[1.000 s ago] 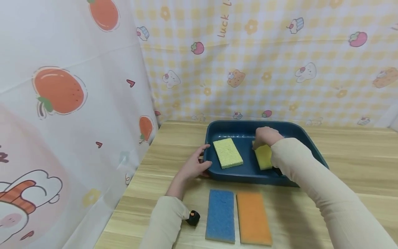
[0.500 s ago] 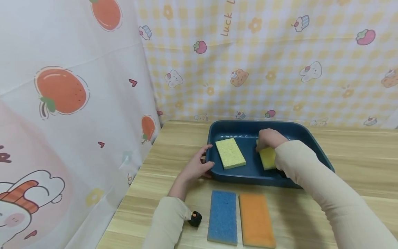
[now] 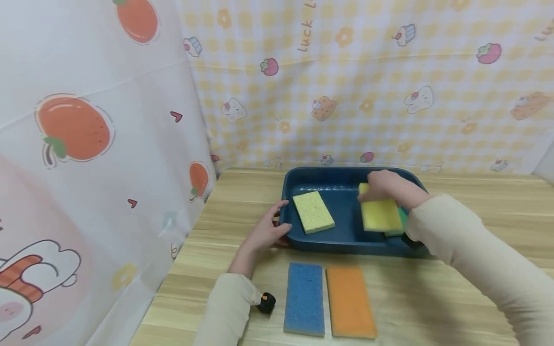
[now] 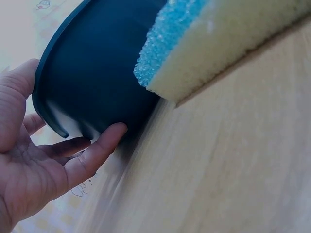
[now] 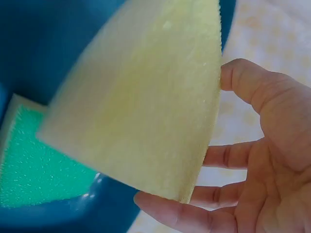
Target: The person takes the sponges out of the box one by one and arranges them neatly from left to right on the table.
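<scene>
My right hand [image 3: 383, 185] grips a yellow sponge [image 3: 381, 215] over the right part of the dark blue tray [image 3: 346, 247]. In the right wrist view, the thumb and fingers hold this sponge [image 5: 146, 107] by its edge. Partly hidden beneath the right hand and sleeve, a green-topped sponge [image 5: 43, 160] lies in the tray. My left hand [image 3: 264, 233] holds the tray's left end, its digits spread around the rim and outer wall. A pale yellow-green sponge [image 3: 313, 212] lies flat in the left part of the tray.
In front of the tray, a blue sponge [image 3: 304, 299] and an orange sponge [image 3: 351, 302] lie side by side on the wooden table [image 3: 195, 269]. Printed cloths hang behind [image 3: 346, 96] and along the left.
My right hand has lifted the yellow sponge and moved slightly right, so the green-topped sponge now shows partly. My left hand stays on the tray.
</scene>
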A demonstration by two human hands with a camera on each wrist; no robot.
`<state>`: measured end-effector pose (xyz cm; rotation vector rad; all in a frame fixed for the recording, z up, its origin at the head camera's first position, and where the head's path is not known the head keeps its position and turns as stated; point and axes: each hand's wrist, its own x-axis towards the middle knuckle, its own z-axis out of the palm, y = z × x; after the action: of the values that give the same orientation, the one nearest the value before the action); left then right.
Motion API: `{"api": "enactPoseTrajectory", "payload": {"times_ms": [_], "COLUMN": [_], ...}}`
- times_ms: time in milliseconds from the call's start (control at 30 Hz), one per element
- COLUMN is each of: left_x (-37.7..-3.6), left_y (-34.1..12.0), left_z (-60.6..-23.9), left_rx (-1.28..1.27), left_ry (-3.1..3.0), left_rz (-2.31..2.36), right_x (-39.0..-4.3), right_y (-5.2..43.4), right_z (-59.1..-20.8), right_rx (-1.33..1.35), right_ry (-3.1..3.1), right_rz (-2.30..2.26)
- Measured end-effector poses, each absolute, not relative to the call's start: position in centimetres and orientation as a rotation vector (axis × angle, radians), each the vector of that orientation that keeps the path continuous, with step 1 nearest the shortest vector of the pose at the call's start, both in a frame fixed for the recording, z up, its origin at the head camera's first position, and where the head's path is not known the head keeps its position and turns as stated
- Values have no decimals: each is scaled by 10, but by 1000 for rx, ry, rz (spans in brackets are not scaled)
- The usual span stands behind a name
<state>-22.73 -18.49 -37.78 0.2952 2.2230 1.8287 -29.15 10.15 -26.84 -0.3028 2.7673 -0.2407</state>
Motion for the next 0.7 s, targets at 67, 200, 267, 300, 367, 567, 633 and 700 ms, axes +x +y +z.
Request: {"api": "enactPoseTrajectory", "payload": {"times_ms": [67,200,267,300,367,567,633,700], "left_x": [-229,-231,-227,-225,-225,-231,-233,-234], "left_y": [-185,-185,-185,-184,-185,-184,-184,-183], "left_z": [-381,-384,-377,-373,-373,-383,-384,-383], "left_rx": [273,245,235,239,239,233,234,245], "left_ry": [2229,2224,2215,2207,2206,2237,2239,2238], "left_rz": [1823,1838,1838,1838,1833,1826,1821,1825], "right_x": [-277,-244,-229,-223,-210,-177,-169,-162], "right_y": [104,110,113,114,118,128,130,132], "right_z": [-264,-258,-258,-259,-262,-276,-281,-286], "right_rx": [-333,-427,-479,-498,-534,-541,-531,-540], "right_ry": [2761,2770,2790,2805,2835,2878,2883,2891], "right_rz": [-250,-243,-228,-219,-207,-246,-259,-269]}}
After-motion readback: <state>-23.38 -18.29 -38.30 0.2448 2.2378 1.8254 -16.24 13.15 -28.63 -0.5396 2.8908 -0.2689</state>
